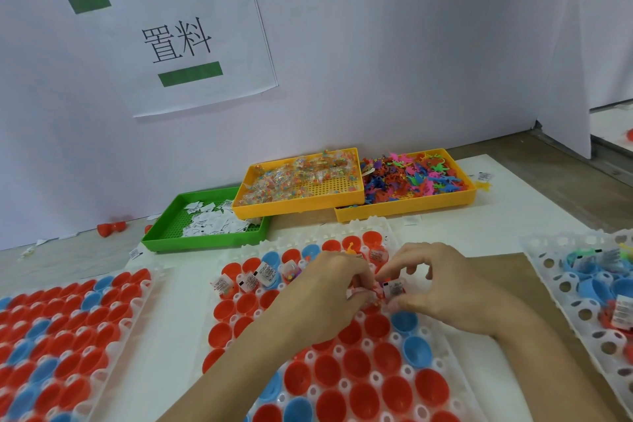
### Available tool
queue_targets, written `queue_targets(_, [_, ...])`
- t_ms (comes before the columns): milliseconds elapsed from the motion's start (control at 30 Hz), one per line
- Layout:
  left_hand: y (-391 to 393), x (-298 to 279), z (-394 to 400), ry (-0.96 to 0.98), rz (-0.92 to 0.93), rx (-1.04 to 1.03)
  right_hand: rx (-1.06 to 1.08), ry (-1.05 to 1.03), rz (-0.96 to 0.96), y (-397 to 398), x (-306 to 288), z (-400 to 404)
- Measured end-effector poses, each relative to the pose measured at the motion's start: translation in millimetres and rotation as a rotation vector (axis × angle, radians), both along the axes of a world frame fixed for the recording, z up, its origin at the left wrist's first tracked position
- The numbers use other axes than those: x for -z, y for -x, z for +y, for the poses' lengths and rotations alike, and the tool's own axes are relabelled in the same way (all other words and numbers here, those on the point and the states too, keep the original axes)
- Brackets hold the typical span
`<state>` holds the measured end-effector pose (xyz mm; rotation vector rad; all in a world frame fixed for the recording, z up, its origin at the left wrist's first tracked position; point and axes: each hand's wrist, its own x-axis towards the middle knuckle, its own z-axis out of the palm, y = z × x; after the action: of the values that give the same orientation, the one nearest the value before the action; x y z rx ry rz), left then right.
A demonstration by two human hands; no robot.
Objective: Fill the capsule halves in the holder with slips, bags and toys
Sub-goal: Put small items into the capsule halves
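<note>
Empty red and blue capsule halves [359, 397] are sitting nearest the camera in the white holder [442, 349], rows unfilled. Further up the holder, the person's left hand [322, 288] and right hand [442, 288] are meeting over one cup in the second row. Right-hand fingers [404, 300] are pinching a printed slip [394, 288], nearly closed on it; left-hand fingers [359, 295] are curled in tight around something pinkish, probably a toy or bag, too hidden to tell. A few back-row cups [263, 276] are already holding slips and bags. Supplies are lying well behind: green tray [164, 240] with slips, yellow tray [298, 207] with bead bags [301, 178], second yellow tray [404, 211] with coloured toys [414, 178]. Another holder of empty halves [65, 336] is waiting on the left, a partly filled one [582, 298] on the right.

Step in hand, as it looks: tucking the slip and its companions into one cup, early in the task since most cups are bare. Next move is probably calling for pushing the bundle down below the rim, releasing both pinches, then shifting to the neighbouring empty cup or reaching back to the trays.
</note>
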<state>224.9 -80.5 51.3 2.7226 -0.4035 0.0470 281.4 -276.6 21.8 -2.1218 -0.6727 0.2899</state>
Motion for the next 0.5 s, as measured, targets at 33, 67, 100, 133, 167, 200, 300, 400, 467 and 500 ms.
queue_targets(33, [-0.2,0.1,-0.1,-0.001,0.003,0.000,0.018,-0.005,-0.031,-0.7,0.4,-0.3])
queue_targets(67, [-0.2,0.1,-0.2,-0.002,0.004,0.000,0.038,-0.012,-0.060,-1.1,1.1,-0.7])
queue_targets(100, [-0.2,0.3,-0.2,-0.003,0.006,0.000,0.059,-0.019,-0.084,-1.3,1.9,-1.1])
queue_targets(133, [-0.3,0.3,0.0,-0.002,0.006,-0.001,0.075,-0.025,-0.103,-1.4,2.8,-1.0])
queue_targets(167, [-0.4,0.5,0.1,-0.001,0.006,-0.003,0.086,-0.027,-0.118,-1.2,3.7,-0.5])
queue_targets(200, [-0.2,0.6,0.1,0.001,0.006,-0.005,0.093,-0.027,-0.128,-0.9,4.4,0.7])
queue_targets(300, [0.1,0.8,0.0,0.003,0.004,-0.002,0.095,-0.028,-0.144,-1.2,6.1,2.3])
queue_targets(400, [1.2,-1.2,-0.1,0.008,0.008,0.016,0.098,-0.032,-0.132,-1.6,6.6,1.0])
queue_targets(467, [2.0,-3.1,0.7,0.016,0.021,0.024,0.101,-0.029,-0.116,-1.6,6.2,0.6])
queue_targets(500, [2.5,-4.0,1.2,0.019,0.028,0.024,0.100,-0.030,-0.108,-1.6,6.1,0.8])
